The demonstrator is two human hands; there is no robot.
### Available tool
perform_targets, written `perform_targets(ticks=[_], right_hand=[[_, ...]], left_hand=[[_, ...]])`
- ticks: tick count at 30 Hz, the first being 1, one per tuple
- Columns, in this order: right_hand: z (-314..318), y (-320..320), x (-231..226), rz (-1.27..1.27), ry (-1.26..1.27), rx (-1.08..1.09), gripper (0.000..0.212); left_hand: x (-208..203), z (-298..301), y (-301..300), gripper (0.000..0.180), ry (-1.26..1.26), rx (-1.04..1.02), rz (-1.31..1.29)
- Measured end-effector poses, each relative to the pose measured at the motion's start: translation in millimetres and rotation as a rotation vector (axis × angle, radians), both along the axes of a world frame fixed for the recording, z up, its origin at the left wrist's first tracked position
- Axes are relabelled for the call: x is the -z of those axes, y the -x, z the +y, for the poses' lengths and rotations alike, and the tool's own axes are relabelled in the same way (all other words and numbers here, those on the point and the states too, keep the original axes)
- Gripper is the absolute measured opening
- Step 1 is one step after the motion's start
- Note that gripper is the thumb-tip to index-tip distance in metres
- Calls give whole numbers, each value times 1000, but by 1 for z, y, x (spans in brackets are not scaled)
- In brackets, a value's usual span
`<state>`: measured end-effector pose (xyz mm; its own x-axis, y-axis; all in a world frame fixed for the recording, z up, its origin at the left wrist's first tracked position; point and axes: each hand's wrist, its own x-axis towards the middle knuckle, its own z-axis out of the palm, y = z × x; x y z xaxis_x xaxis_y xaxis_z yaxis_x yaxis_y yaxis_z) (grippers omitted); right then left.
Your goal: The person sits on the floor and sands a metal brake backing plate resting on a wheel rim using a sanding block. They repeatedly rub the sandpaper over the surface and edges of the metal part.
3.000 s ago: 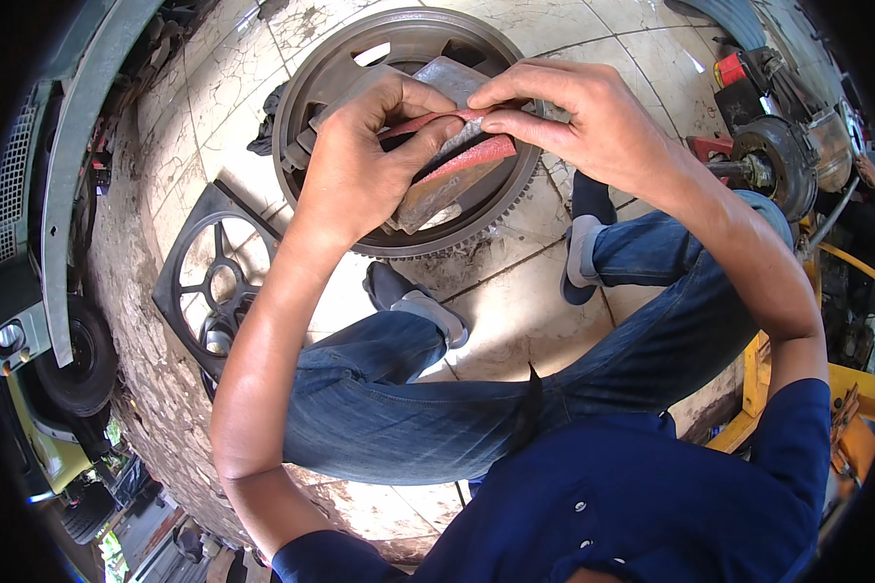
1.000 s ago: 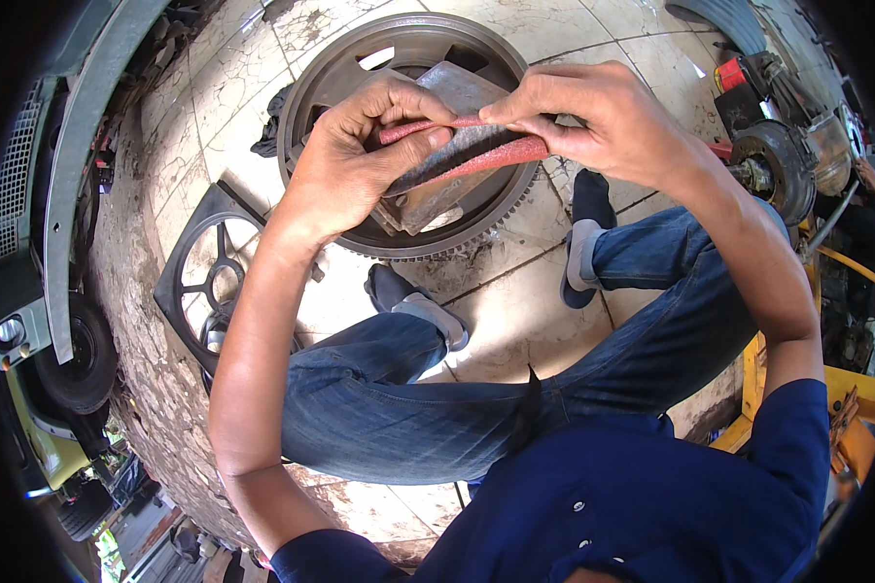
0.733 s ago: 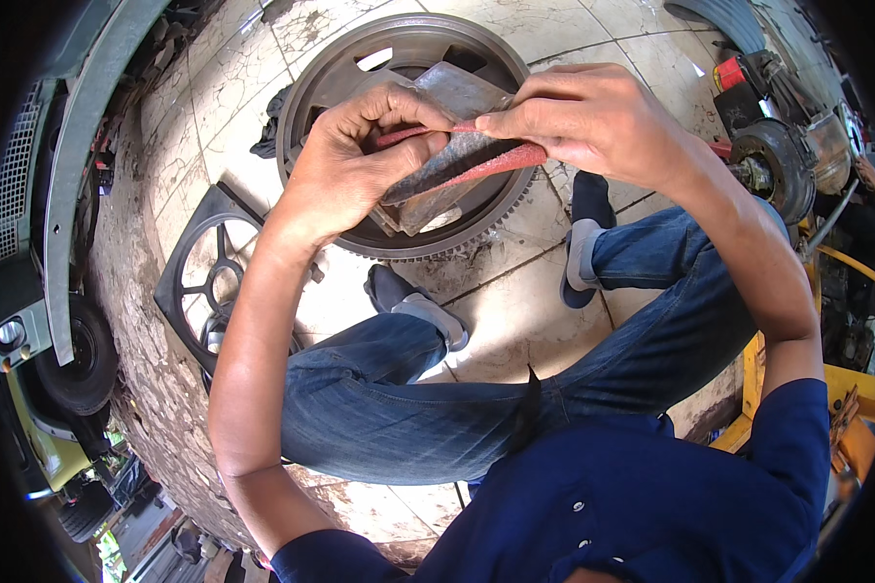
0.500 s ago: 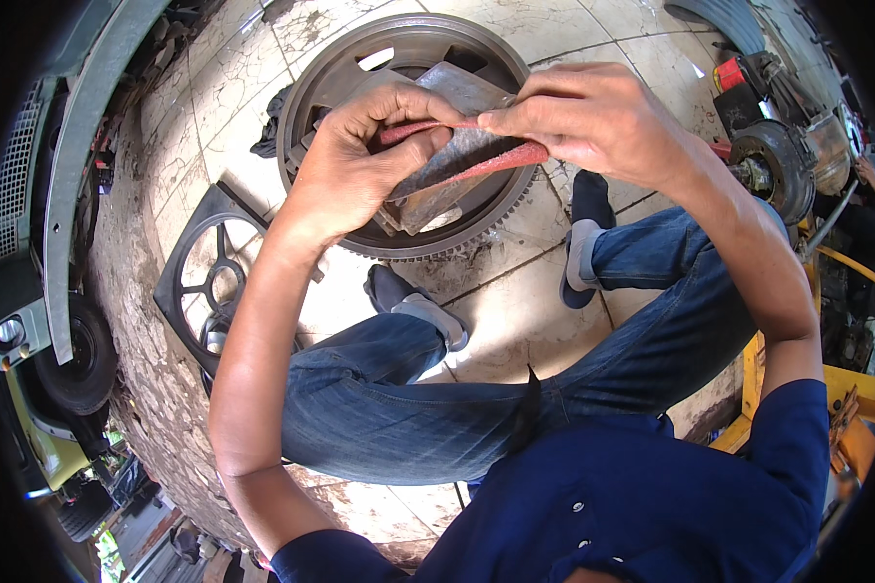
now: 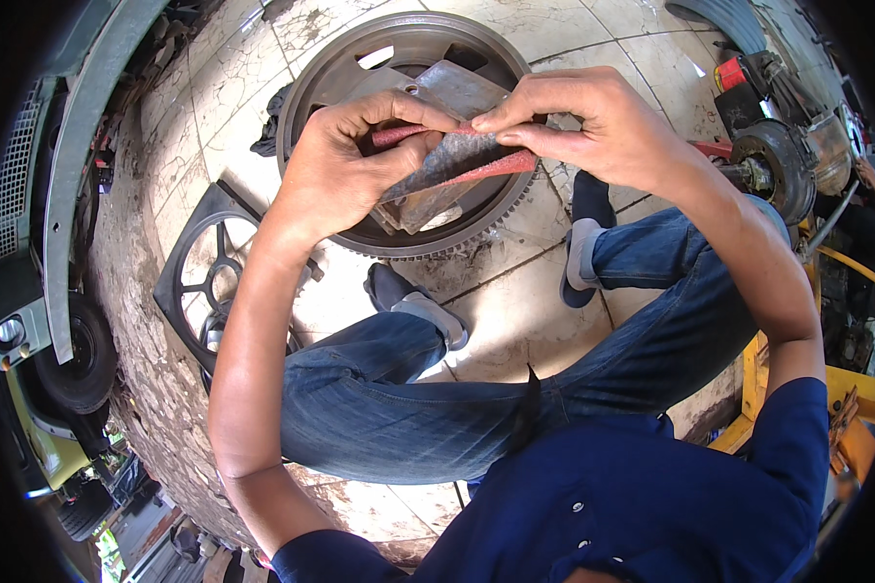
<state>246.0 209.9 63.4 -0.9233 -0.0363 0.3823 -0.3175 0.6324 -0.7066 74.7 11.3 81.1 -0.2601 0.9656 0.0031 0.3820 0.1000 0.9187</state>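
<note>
A sheet that looks like sandpaper (image 5: 454,155), dark grey on one face and red on the other, is bent into a fold between my hands. My left hand (image 5: 350,160) pinches its left part, fingers on top and thumb against the grey face. At its upper edge, my right hand (image 5: 578,126) is closed, with index fingertip and thumb on the sheet. Below both hands lies a large toothed flywheel (image 5: 306,87) on the floor. A flat grey metal block (image 5: 462,87) rests over the flywheel's middle, partly hidden by the sheet and my hands.
A black fan shroud (image 5: 187,243) lies left of the flywheel. My socked feet (image 5: 590,199) stand near the flywheel's close side. At right are a brake drum assembly (image 5: 773,160) and a yellow frame (image 5: 749,389). A vehicle's wheel (image 5: 78,355) is at far left.
My right fingers have shifted slightly left along the sheet's upper edge, and the thumb now shows below the index finger. The sheet's red lower edge has moved a little left.
</note>
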Motion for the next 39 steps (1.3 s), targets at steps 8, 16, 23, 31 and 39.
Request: perform_targets(ticks=[8, 16, 23, 31, 39], right_hand=[[-8, -1, -2, 122, -340, 102, 20], [-3, 1, 4, 291, -515, 93, 32], [-1, 1, 5, 323, -604, 65, 37], [0, 1, 6, 272, -529, 56, 38], [-1, 1, 0, 231, -441, 48, 37]], left_hand=[[6, -1, 5, 23, 73, 56, -158], [18, 2, 1, 21, -37, 11, -140], [16, 3, -1, 18, -26, -2, 59], [17, 3, -2, 12, 18, -14, 150], [17, 0, 7, 14, -37, 6, -187]])
